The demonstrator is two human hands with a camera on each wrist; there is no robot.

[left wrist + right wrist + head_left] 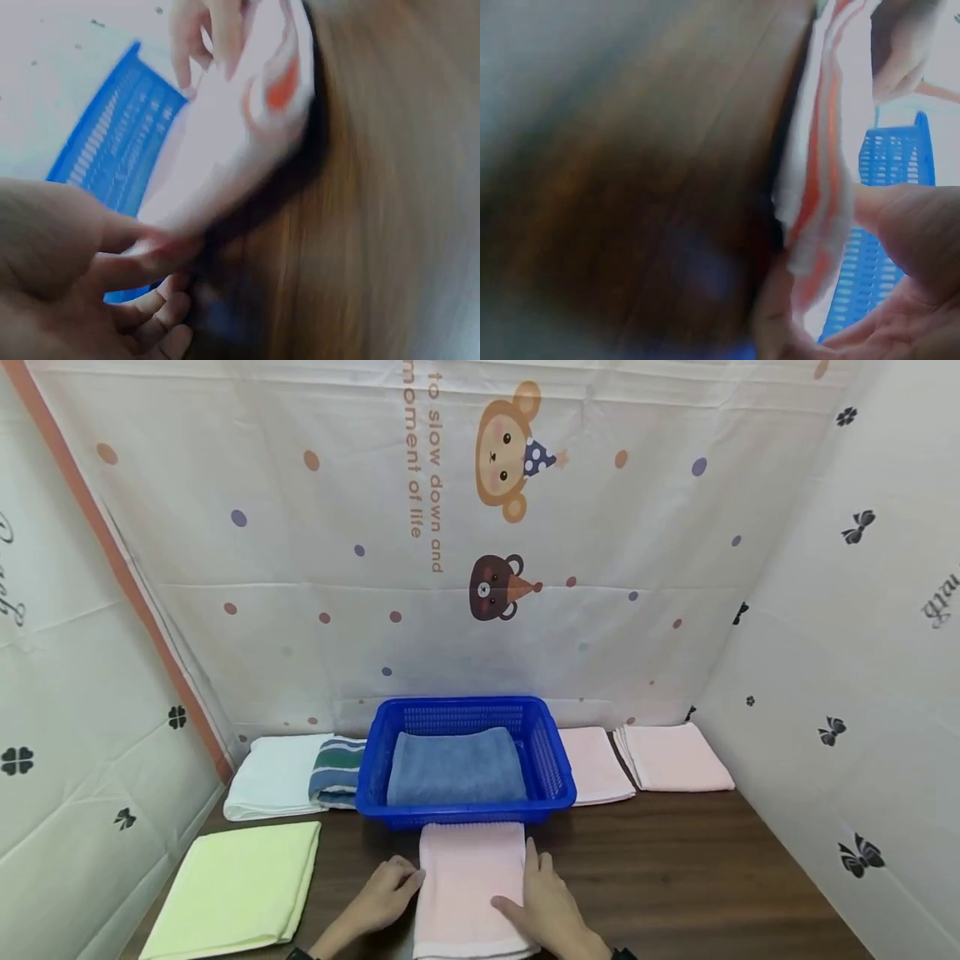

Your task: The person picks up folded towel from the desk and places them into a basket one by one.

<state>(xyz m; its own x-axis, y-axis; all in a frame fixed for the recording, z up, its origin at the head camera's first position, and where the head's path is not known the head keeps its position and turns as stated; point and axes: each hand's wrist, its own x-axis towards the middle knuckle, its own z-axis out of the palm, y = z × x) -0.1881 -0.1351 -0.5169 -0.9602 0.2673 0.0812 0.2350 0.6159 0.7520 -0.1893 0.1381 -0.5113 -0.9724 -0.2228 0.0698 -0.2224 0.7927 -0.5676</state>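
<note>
A folded pink towel [468, 885] lies in front of the blue basket, its far edge close to the basket's front wall. My left hand [384, 893] pinches the towel's left edge; in the left wrist view, thumb and index finger [142, 262] close on it. On the opposite side my right hand [551, 902] grips the right edge, thumb on top. The right wrist view shows the towel's layered side [821, 180] between thumb and fingers, with orange-pink between the pale folds. Both wrist views are blurred, and some fingertips are hidden under the cloth.
The blue basket [465, 816] holds a folded blue towel [457, 768]. Left of it are a white towel [277, 772] and a striped towel [337, 768], with a yellow towel [236, 885] nearer. Two pink towels [596, 764] [675, 758] lie right. Printed curtains [637, 568] enclose the table.
</note>
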